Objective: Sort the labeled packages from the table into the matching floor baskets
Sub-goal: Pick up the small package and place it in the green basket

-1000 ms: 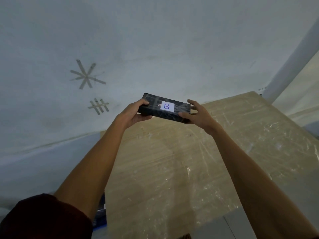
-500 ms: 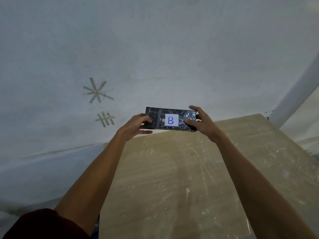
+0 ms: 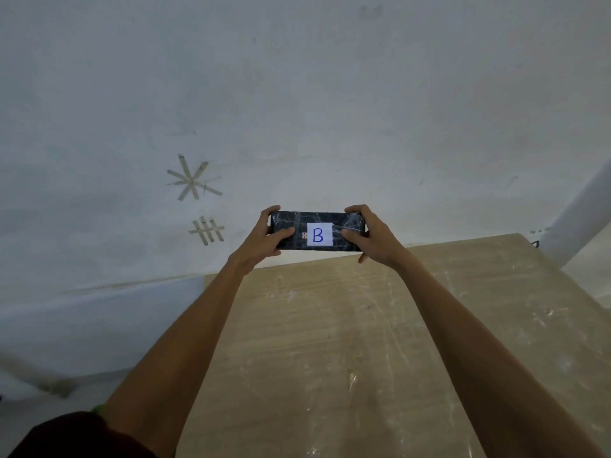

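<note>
A black tape-wrapped package [image 3: 318,221] with a white label reading "B" is held up at arm's length above the far edge of the wooden table [image 3: 363,342]. My left hand [image 3: 267,241] grips its left end and my right hand [image 3: 373,239] grips its right end, thumbs on the labelled face. The package is level and its label faces me. No basket is in view.
A pale wall [image 3: 297,94] fills the upper view, with a tape star [image 3: 192,180] and a tape hash mark [image 3: 207,230] stuck on it left of the package. A white post [image 3: 578,219] rises at the right by the table's far corner.
Both hands have raised the package and turned it from tilted to level, label toward me. The view has shifted, so the wall marks sit lower and further right.
</note>
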